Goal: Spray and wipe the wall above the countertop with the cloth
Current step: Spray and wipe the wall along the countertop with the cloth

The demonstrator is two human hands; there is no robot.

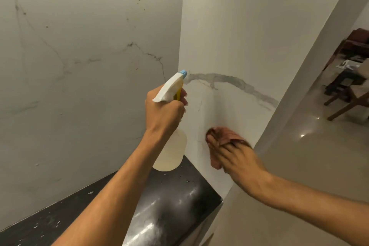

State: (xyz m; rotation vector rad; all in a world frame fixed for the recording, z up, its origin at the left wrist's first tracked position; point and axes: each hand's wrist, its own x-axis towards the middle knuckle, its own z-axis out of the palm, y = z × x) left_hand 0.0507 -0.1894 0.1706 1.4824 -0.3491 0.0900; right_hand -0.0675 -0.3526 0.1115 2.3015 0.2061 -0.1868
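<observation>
My left hand (164, 113) grips the neck of a spray bottle (171, 154) with a white head, a blue nozzle and a yellow trigger. The nozzle points at the white marble-veined wall (239, 36) above the black countertop (175, 195). Lower right on that wall, my right hand (229, 154) presses a brownish-red cloth (223, 134) flat against the surface with straight fingers. Most of the cloth is hidden under the hand. A grey vein arcs across the wall between nozzle and cloth.
A second white wall (79, 66) with thin dark veins meets the first in a corner on the left. White flecks dot the countertop. At the right the wall ends at a corner; beyond it lie a glossy floor (309, 126) and wooden furniture (349, 86).
</observation>
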